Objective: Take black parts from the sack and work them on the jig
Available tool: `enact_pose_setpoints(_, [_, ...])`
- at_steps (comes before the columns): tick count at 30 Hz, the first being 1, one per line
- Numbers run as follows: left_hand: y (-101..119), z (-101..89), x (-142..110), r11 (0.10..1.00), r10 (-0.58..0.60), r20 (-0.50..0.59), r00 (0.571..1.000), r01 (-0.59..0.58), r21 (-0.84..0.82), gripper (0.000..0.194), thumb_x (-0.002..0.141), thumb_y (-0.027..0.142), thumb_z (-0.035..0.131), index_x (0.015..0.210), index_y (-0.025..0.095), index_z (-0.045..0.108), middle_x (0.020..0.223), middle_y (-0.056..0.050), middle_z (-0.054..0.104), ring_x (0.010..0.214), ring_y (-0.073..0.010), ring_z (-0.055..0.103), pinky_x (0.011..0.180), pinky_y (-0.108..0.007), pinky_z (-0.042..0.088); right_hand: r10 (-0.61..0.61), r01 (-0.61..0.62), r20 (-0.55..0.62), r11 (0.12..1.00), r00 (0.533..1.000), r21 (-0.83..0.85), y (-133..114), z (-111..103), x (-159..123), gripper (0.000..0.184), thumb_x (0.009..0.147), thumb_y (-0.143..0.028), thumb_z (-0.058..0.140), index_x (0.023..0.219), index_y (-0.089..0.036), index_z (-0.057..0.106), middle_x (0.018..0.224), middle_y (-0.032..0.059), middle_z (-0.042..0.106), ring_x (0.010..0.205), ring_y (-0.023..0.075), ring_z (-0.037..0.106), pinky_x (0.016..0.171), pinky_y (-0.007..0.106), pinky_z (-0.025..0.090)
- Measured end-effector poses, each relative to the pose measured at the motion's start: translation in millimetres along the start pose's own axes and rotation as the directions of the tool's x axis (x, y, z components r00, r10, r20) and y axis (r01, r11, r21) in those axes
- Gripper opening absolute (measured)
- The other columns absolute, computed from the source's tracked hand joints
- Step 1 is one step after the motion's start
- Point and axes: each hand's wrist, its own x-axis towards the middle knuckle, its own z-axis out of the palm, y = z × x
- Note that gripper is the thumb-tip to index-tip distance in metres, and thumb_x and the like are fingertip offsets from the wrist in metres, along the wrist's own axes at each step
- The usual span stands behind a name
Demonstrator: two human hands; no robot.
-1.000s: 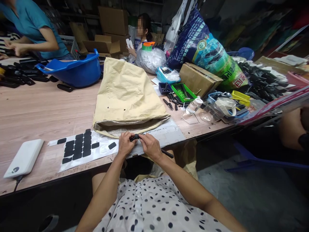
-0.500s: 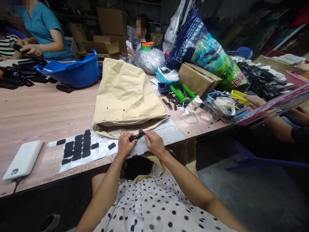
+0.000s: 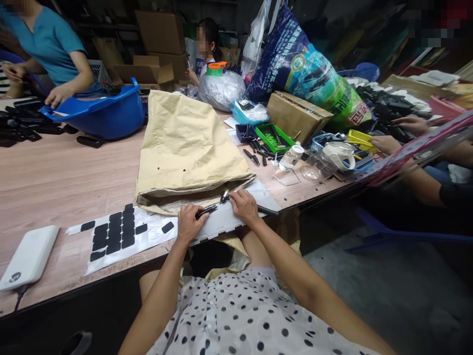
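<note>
My left hand [image 3: 189, 222] grips the near end of a thin black rod-like part [image 3: 207, 211] at the table's front edge. My right hand [image 3: 244, 207] pinches a small metallic-looking piece [image 3: 224, 196] at the rod's far tip, and a thin black stick [image 3: 269, 210] pokes out behind that hand. Both hands rest over a clear plastic sheet [image 3: 221, 224]. Just beyond them lies a tan paper sack [image 3: 186, 143], its open mouth facing me. A white backing sheet with several black foam pads [image 3: 117, 230] lies left of my left hand.
A white power bank [image 3: 28, 257] sits far left. A blue tub [image 3: 100, 111], green tray [image 3: 275, 137], cardboard box [image 3: 297, 116], printed bag [image 3: 306, 74] and clear jars [image 3: 325, 162] crowd the back and right. Co-workers' hands [image 3: 384, 144] work at right; another person [image 3: 48, 54] reaches at back left.
My hands have drawn apart, the right one moving right and farther along the rod. The view shifted left. A co-worker's hands came into view at right.
</note>
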Motion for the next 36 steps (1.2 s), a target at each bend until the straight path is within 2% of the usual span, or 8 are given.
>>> enact_pose_setpoints(5, [14.5,-16.3,-26.7,0.994,0.086,0.019,0.996,-0.085,-0.063,0.024,0.091,0.040,0.053,0.093,0.025,0.071,0.091,-0.005,0.071,0.090,-0.0248,0.061,0.085,-0.041,0.048,0.008,-0.008,0.013,1.000,1.000,-0.001,-3.1,-0.6,1.6,0.023,0.095,-0.022,0.053,0.110,-0.023,0.070,0.095,0.0083,0.062,0.090,0.0233,0.051,0.078,0.032,0.039])
enact_pose_setpoints(9, [28.2,-18.3,-79.0,0.972,0.155,0.194,0.969,-0.114,-0.207,0.027,0.093,0.042,0.048,0.099,0.028,0.070,0.088,-0.002,0.074,0.076,-0.0213,0.066,0.070,-0.033,0.052,0.019,-0.019,0.011,1.000,1.000,-0.004,-3.5,1.4,1.6,0.024,0.094,-0.022,0.052,0.111,-0.022,0.070,0.096,0.0090,0.062,0.091,0.0239,0.051,0.079,0.032,0.039])
enact_pose_setpoints(14, [7.5,14.0,-127.0,0.996,-0.035,0.307,0.951,0.057,-0.063,0.018,0.089,0.039,0.050,0.083,0.030,0.065,0.071,-0.001,0.072,0.064,-0.0241,0.069,0.053,-0.033,0.047,0.022,-0.022,-0.001,1.000,1.000,-0.005,-4.9,4.1,1.9,0.023,0.094,-0.022,0.053,0.111,-0.022,0.070,0.096,0.0089,0.061,0.091,0.0241,0.050,0.079,0.032,0.039])
enact_pose_setpoints(18, [-13.4,29.2,-133.2,0.989,-0.140,0.349,0.927,0.144,0.015,0.013,0.080,0.035,0.056,0.086,0.028,0.065,0.061,-0.003,0.069,0.056,-0.0263,0.067,0.046,-0.033,0.041,0.028,-0.028,-0.001,0.999,1.000,-0.016,-6.6,3.9,2.7,0.023,0.094,-0.023,0.053,0.110,-0.022,0.069,0.096,0.0092,0.062,0.092,0.0243,0.050,0.078,0.033,0.039])
enact_pose_setpoints(23, [21.2,-1.2,-82.1,0.950,-0.029,0.512,0.859,0.183,-0.254,0.028,0.089,0.039,0.046,0.073,0.025,0.064,0.058,-0.001,0.069,0.051,-0.0191,0.061,0.051,-0.030,0.044,0.033,-0.032,0.021,0.999,0.999,-0.026,-8.6,3.0,3.3,0.023,0.094,-0.022,0.053,0.109,-0.021,0.070,0.097,0.0100,0.062,0.093,0.0247,0.050,0.076,0.033,0.038])
enact_pose_setpoints(27, [63.8,-18.4,6.7,0.990,-0.055,0.323,0.945,0.095,-0.108,0.031,0.091,0.040,0.045,0.076,0.024,0.067,0.071,-0.001,0.073,0.070,-0.0212,0.067,0.065,-0.031,0.048,0.017,-0.016,0.015,1.000,1.000,-0.024,-10.4,2.1,3.0,0.023,0.094,-0.022,0.052,0.109,-0.020,0.070,0.095,0.0098,0.062,0.093,0.0245,0.050,0.076,0.033,0.037])
enact_pose_setpoints(31, [90.9,-0.3,79.1,0.981,-0.152,0.220,0.964,0.121,0.150,0.026,0.091,0.033,0.050,0.103,0.024,0.071,0.101,-0.008,0.077,0.095,-0.0269,0.071,0.077,-0.035,0.051,0.005,-0.005,0.008,0.999,1.000,-0.037,-12.2,1.9,3.0,0.021,0.094,-0.022,0.052,0.104,-0.021,0.070,0.092,0.0091,0.061,0.090,0.0241,0.050,0.075,0.033,0.037])
enact_pose_setpoints(36, [114.4,25.9,116.0,0.923,-0.306,0.198,0.931,0.238,0.303,0.030,0.092,0.035,0.052,0.103,0.016,0.073,0.110,-0.020,0.074,0.106,-0.0344,0.069,0.085,-0.042,0.052,-0.001,0.003,0.038,0.998,0.999,-0.063,-13.1,2.2,3.4,0.018,0.094,-0.021,0.051,0.095,-0.019,0.069,0.091,0.0097,0.061,0.089,0.0241,0.049,0.073,0.033,0.036])
